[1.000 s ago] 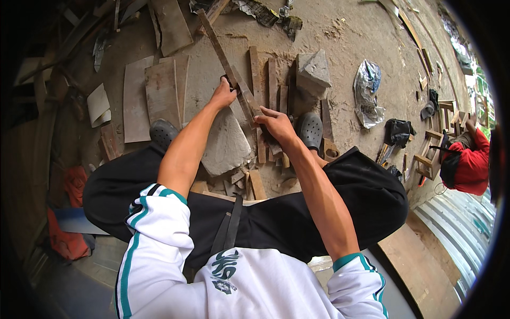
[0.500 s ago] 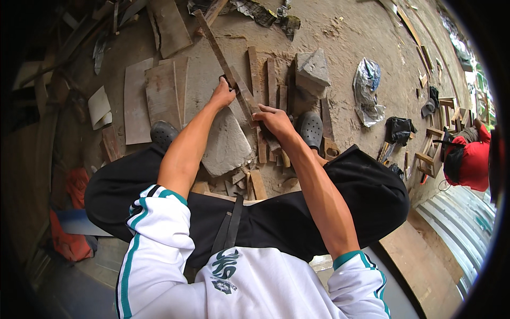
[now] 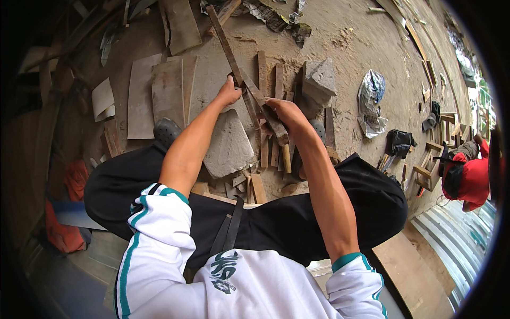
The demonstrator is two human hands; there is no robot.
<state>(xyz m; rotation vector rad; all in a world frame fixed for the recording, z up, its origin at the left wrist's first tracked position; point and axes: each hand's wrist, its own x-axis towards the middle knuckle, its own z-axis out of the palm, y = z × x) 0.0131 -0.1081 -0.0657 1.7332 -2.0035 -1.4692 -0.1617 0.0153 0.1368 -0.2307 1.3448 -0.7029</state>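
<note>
Two narrow strips of wood cross in front of me, above the ground. The long strip (image 3: 222, 38) slants from the upper left down toward my right. My left hand (image 3: 229, 93) is closed around it near the crossing. A second, darker strip (image 3: 253, 90) lies across it and runs down to the right. My right hand (image 3: 285, 112) grips that strip from the right side, its fingers partly hidden. Just below the strip's lower end shows a tan wooden handle (image 3: 287, 158); I cannot tell whether the two are joined.
A pale stone slab (image 3: 228, 146) sits between my feet. Several wood strips (image 3: 279, 80) and a rough concrete block (image 3: 319, 80) lie beyond. Flat boards (image 3: 142, 101) are at the left, crumpled silver foil (image 3: 372, 101) at the right. A person in red (image 3: 475, 178) is at the far right.
The darker strip now shows as a separate piece angled across the long one. My right hand has shifted slightly right and up along it. The view has moved a little.
</note>
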